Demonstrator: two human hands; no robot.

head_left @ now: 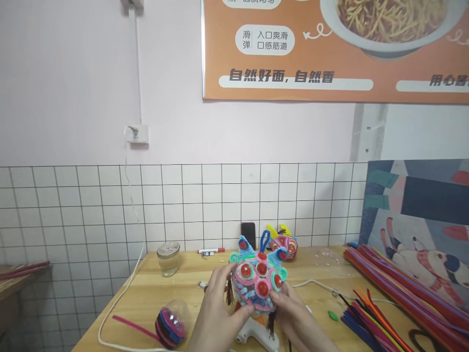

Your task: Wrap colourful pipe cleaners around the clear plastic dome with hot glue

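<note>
Between my two hands, raised over the table, is a round lion-head ornament [252, 292] made of coiled pipe cleaners. Red gems dot its pink and blue face, blue ears and a blue hanging loop stand on top, and dark tassels hang at its sides. My left hand [220, 308] wraps its left side, thumb at the bottom edge. My right hand [293, 308] grips the lower right side. Below them a white glue gun [258, 335] lies partly hidden. To the left rests a clear ball partly wrapped in dark and pink pipe cleaners [170, 325].
On the wooden table [146, 288] stand a glass jar [168, 258], a red marker [211, 251], a phone [248, 234] against the tiles, and a second ornament [285, 246]. Bundled pipe cleaners [410, 288] fill the right side. A white cord [110, 318] runs down the left to the table.
</note>
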